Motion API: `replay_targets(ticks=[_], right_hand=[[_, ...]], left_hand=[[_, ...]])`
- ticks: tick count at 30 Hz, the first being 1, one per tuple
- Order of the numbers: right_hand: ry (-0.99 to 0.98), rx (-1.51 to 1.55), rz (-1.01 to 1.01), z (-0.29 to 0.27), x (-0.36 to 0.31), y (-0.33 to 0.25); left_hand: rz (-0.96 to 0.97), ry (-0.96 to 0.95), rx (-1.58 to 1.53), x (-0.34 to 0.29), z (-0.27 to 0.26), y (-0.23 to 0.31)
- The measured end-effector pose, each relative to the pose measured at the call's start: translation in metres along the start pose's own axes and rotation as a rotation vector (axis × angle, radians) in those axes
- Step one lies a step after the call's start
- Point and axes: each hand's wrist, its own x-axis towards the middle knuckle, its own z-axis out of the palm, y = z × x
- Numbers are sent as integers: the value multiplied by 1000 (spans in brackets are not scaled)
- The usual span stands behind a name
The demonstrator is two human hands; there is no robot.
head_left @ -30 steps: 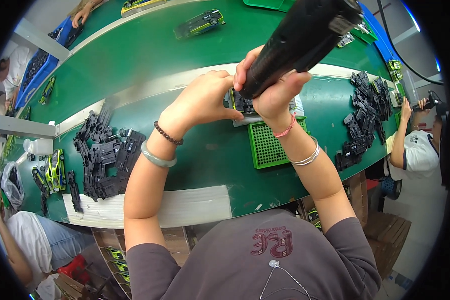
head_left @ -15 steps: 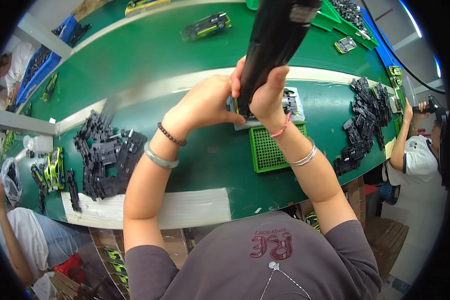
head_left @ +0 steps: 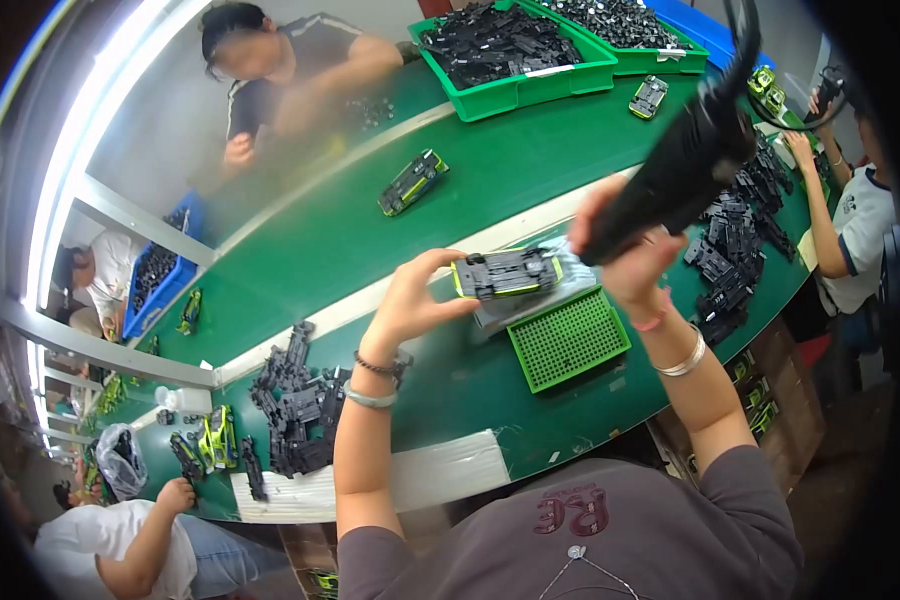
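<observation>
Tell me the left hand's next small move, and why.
Probably shift the toy car to the far green surface: the left hand already grips its left end, the right hand holds the black power tool off to the car's right, and another upturned car lies over there.

Lettering — two large maroon embroidered characters (head_left: 573, 511), inverted in this view — stands on the chest of the wearer's dark grey shirt (head_left: 670, 505). A co-worker's white shirt (head_left: 856, 262), at right, bears a small dark mark (head_left: 849, 210), too small to read. Pale strips (head_left: 551, 71) on the green bins (head_left: 515, 97) show no legible print.
</observation>
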Motion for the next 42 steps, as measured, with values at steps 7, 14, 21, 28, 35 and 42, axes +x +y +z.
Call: replay_targets(ticks=[7, 14, 21, 28, 35, 42], right_hand=[[159, -75, 141, -94, -62, 34], [190, -4, 157, -95, -65, 28], [184, 3, 144, -92, -64, 28], [160, -35, 168, -96, -63, 24], [144, 20, 164, -91, -66, 24], [162, 101, 101, -92, -70, 33]], left_hand=[[-123, 379, -414, -6, -92, -12], [-371, -108, 882, 10, -125, -57], [-373, -179, 678, 63, -52, -59], [171, 59, 412, 146, 0, -5], [196, -135, 513, 248, 121, -23], [90, -239, 650, 224, 106, -21]])
